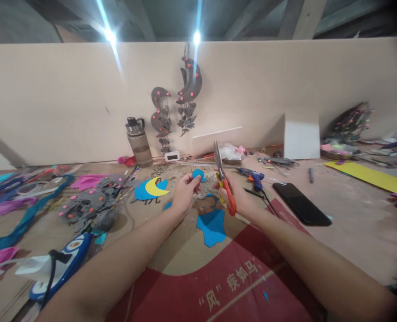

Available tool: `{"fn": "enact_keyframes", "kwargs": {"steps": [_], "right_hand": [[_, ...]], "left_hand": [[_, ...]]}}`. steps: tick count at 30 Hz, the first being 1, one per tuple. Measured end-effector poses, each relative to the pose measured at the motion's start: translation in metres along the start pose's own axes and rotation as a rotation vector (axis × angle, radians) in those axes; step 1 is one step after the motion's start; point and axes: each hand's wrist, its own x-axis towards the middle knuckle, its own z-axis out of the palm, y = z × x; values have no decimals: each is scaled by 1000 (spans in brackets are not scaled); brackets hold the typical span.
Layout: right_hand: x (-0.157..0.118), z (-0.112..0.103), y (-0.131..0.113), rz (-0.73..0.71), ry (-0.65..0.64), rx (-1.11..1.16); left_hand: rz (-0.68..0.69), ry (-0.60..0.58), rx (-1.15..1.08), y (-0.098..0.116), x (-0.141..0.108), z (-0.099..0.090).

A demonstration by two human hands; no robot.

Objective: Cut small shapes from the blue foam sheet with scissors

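Between the fingers of my left hand (184, 192) is a small round piece of blue felt (198, 173), held up above the cardboard. My right hand (236, 194) is closed around the red and yellow handles of a pair of scissors (219, 163), whose blades point upward. The blades stand to the right of the blue piece and apart from it. Below both hands lies a larger blue felt scrap (212, 226) with cut edges. A yellow felt crescent (157, 187) rests on blue felt to the left of my left hand.
A glue gun (254, 176) and a black phone (301, 203) lie on the right. Grey felt pieces with pink dots (93, 201) and a blue-and-white power strip (66, 264) are at left. A water bottle (139, 143) stands by the wall, near hanging moon ornaments (190, 85).
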Motion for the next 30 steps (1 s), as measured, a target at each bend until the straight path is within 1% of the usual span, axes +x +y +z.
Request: {"fn": "enact_keyframes", "kwargs": {"steps": [3, 6, 9, 11, 16, 19, 22, 30], "right_hand": [[3, -2, -1, -80, -56, -78], [7, -4, 3, -100, -30, -114], [9, -3, 1, -120, -19, -116], [6, -2, -5, -109, -41, -120], [-6, 4, -22, -20, -182, -26], [-11, 7, -27, 15, -199, 19], [-12, 8, -29, -10, -206, 37], [-14, 12, -24, 15, -238, 112]], "left_hand": [[-64, 32, -102, 10, -2, 4], [-112, 49, -160, 22, -4, 7], [-91, 31, -188, 37, -4, 9], [-64, 3, -195, 48, -5, 10], [-55, -54, -211, 68, -9, 11], [-73, -68, -233, 72, -12, 12], [-84, -76, -229, 72, -14, 13], [-73, -81, -199, 75, -16, 16]]}}
